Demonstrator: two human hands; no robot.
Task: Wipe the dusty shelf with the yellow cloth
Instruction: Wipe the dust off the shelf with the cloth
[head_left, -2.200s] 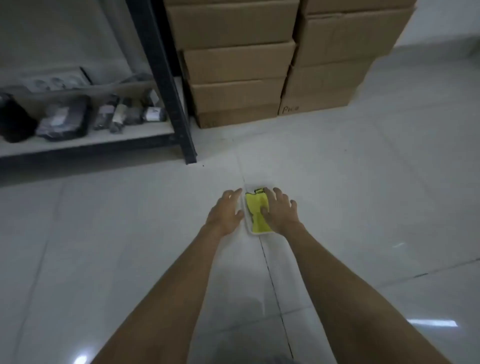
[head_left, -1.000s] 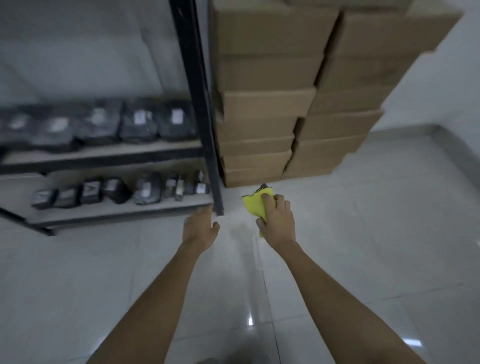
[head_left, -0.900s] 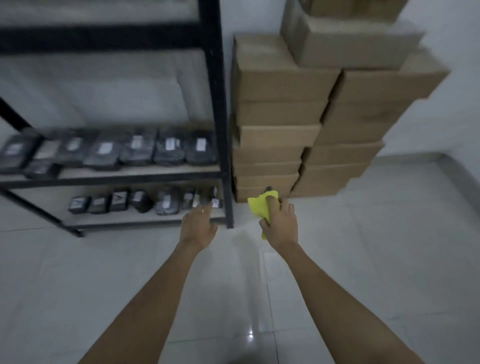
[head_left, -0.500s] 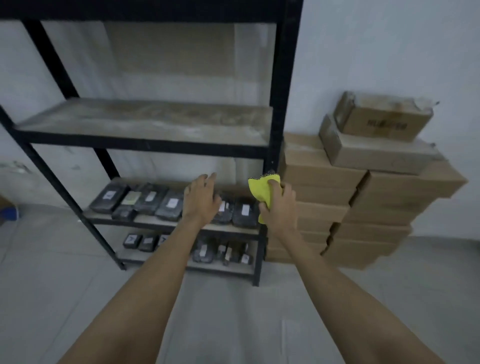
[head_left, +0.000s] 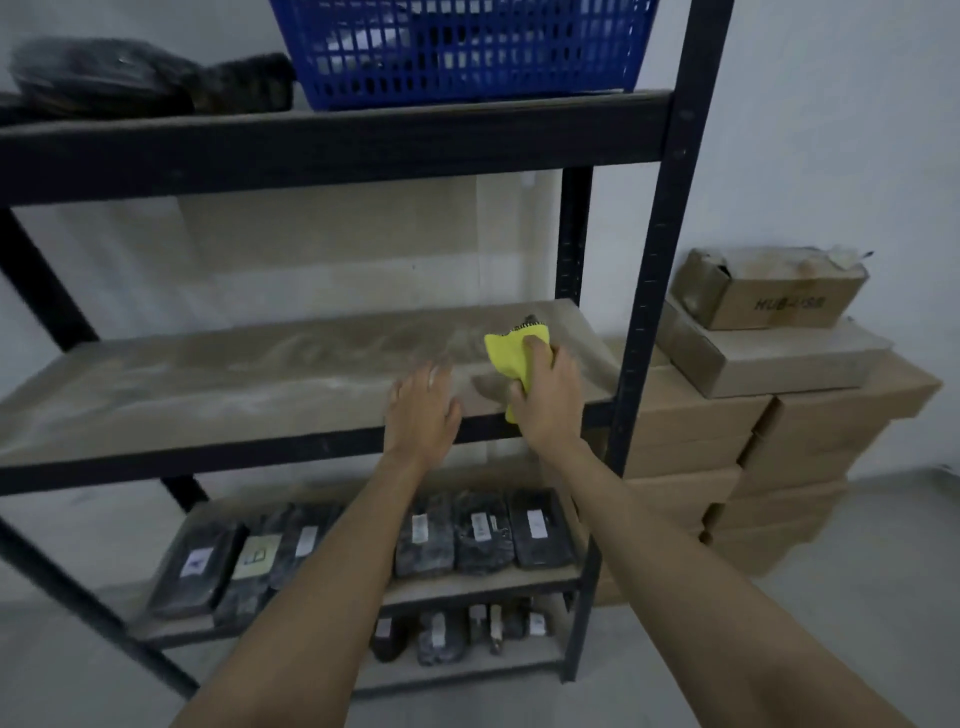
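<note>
The dusty shelf (head_left: 218, 387) is a brown board in a black metal rack, streaked with pale dust and bare of goods. My right hand (head_left: 545, 402) grips the yellow cloth (head_left: 511, 353) over the shelf's right front part; whether the cloth touches the board I cannot tell. My left hand (head_left: 423, 413) is beside it to the left, fingers straight, at the shelf's front edge, holding nothing.
A blue plastic basket (head_left: 462, 49) and dark bundles (head_left: 104, 78) sit on the shelf above. Black wrapped packs (head_left: 483, 535) fill the lower shelves. Black rack posts (head_left: 657, 270) stand right of my hand. Stacked cardboard boxes (head_left: 769, 415) stand to the right.
I rose from the floor, where my right hand picked up the yellow cloth. Both hands came up from the lower shelves to the dusty shelf's front edge.
</note>
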